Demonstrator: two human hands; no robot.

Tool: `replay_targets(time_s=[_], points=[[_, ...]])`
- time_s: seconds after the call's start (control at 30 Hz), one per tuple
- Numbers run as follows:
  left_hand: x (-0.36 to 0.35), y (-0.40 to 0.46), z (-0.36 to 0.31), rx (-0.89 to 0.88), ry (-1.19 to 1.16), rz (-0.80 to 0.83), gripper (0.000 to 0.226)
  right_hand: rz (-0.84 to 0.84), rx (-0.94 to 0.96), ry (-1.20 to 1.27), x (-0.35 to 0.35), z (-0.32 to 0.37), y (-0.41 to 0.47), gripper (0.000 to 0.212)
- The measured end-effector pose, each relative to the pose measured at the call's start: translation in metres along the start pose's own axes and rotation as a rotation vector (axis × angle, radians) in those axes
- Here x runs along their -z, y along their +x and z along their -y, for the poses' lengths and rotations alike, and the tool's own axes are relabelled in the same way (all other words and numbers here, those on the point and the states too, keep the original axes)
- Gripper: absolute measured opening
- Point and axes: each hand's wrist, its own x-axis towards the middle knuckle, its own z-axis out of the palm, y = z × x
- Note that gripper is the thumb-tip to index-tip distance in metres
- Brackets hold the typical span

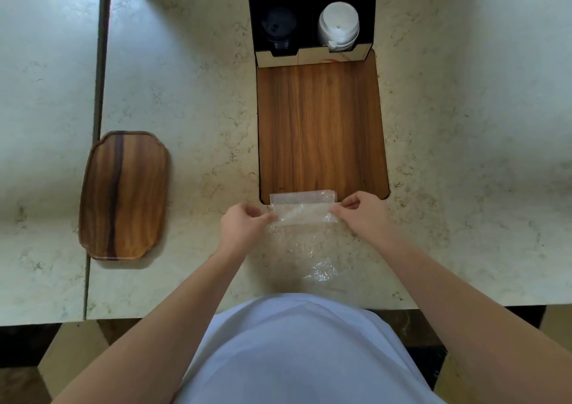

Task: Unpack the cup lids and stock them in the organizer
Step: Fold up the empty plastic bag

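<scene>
Both hands pinch a clear plastic bag (301, 210) flat on the table (192, 100): left hand (244, 225) fingers closed on its left edge, right hand (360, 208) on the right edge. White lids (339, 27) in organizer (312, 53) right slot, black lids (277, 28) left. Wooden board (322, 128) ahead, wooden tray (123, 196) far left.

A pale marbled counter (192, 93) carries a wooden board (322, 124), a wooden tray (123, 196) (well left), and seemingly a clear plastic bag (305, 217).
</scene>
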Motion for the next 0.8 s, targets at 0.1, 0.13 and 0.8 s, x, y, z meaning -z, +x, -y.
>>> replay_targets(time_s=[0.1, 0.13, 0.8], points=[[-0.002, -0.002, -0.004, -0.001, 0.001, 0.022, 0.025, 0.015, 0.025, -0.046, -0.004, 0.005, -0.002, 0.024], [-0.002, -0.002, -0.004, 0.001, -0.02, 0.042, 0.02, 0.02, 0.033, -0.059, -0.006, 0.004, -0.003, 0.024], [-0.009, -0.007, -0.004, -0.023, -0.085, 0.204, 0.008, 0.045, 0.131, 0.019, -0.011, -0.005, -0.022, 0.024]])
